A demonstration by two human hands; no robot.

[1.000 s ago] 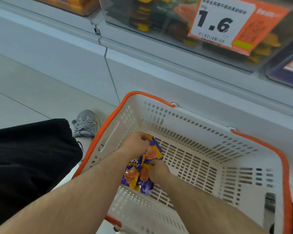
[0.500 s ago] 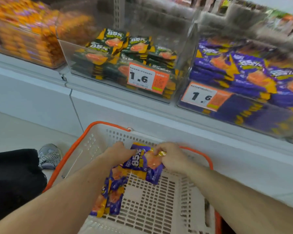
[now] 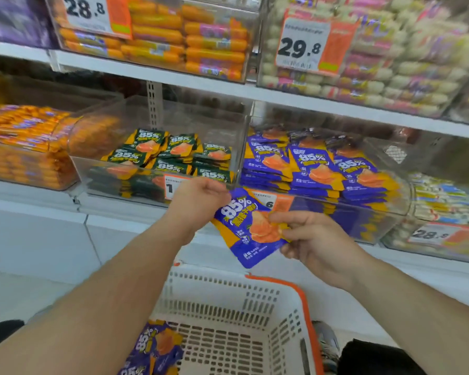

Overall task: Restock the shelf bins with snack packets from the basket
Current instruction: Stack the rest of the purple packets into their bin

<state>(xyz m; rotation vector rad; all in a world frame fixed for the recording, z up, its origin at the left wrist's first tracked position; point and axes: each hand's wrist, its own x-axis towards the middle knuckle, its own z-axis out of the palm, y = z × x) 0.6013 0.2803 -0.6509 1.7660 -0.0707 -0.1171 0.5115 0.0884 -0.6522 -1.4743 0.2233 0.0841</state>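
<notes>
I hold a purple and orange snack packet [image 3: 245,228] in the air between both hands. My left hand [image 3: 198,201] grips its upper left corner. My right hand [image 3: 312,239] pinches its right edge with thumb and fingers. The packet hangs in front of a clear shelf bin [image 3: 363,212] stacked with the same purple packets [image 3: 309,163]. Below, the white basket [image 3: 255,290] with an orange rim holds more purple packets [image 3: 155,350] at its lower left.
Left of the purple bin stands a clear bin of green packets [image 3: 168,155], and further left a bin of orange sausages [image 3: 25,142]. The upper shelf carries bins of orange sticks [image 3: 190,39] and white wrapped snacks [image 3: 390,55]. Price tags hang on the bin fronts.
Both hands have lifted a purple packet out of the basket up to the height of the purple bin's front. My view has tilted upward, showing the upper shelf.
</notes>
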